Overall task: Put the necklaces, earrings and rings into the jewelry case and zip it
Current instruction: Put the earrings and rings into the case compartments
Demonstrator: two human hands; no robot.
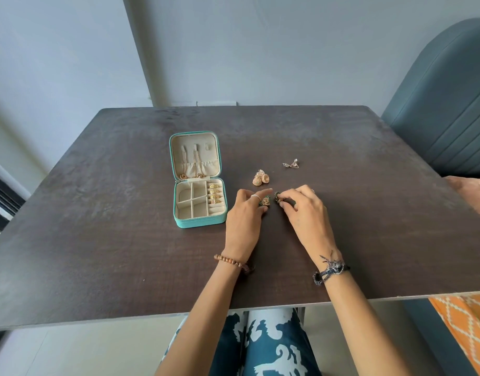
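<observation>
A teal jewelry case (198,222) lies open on the dark table, left of centre. Gold necklaces (191,166) hang inside its lid, and several gold rings (214,193) sit in the right-hand ring rolls. To the right of the case, my left hand (244,215) pinches a green and gold earring (265,201). Facing it, my right hand (301,210) pinches the matching earring (277,197). A pair of gold bell earrings (261,179) lies just beyond my hands. Farther right lies a pair of small silver earrings (291,164).
The table (125,253) runs to a near edge just above my lap. A blue-grey padded chair (447,109) stands at the far right, and orange patterned cloth (466,327) shows at the right edge. A wall rises behind the table.
</observation>
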